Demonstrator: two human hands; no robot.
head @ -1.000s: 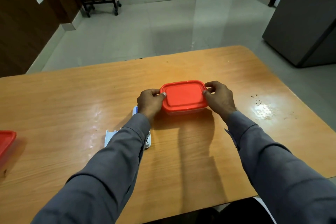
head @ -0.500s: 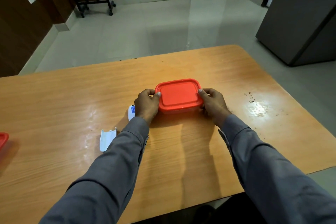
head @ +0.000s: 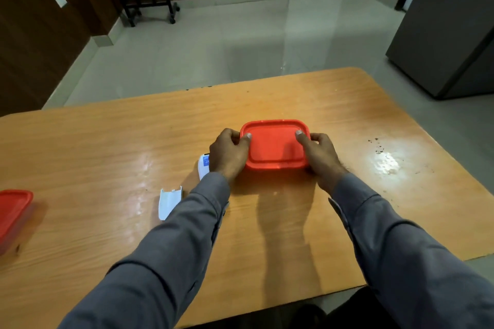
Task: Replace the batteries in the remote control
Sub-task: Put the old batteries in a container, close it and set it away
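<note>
Fingers [head: 303, 139] grip box [head: 275, 147], remote [head: 203, 169] left

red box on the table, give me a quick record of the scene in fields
box: red-lidded container, lid on, standing on the wooden table
left hand: grips the box's left end, thumb on the lid
right hand: grips the right end, thumb on the lid
remote control: white, mostly hidden behind the left hand
battery cover: off, lying beside the left sleeve
second red box: at the table's left edge
</note>
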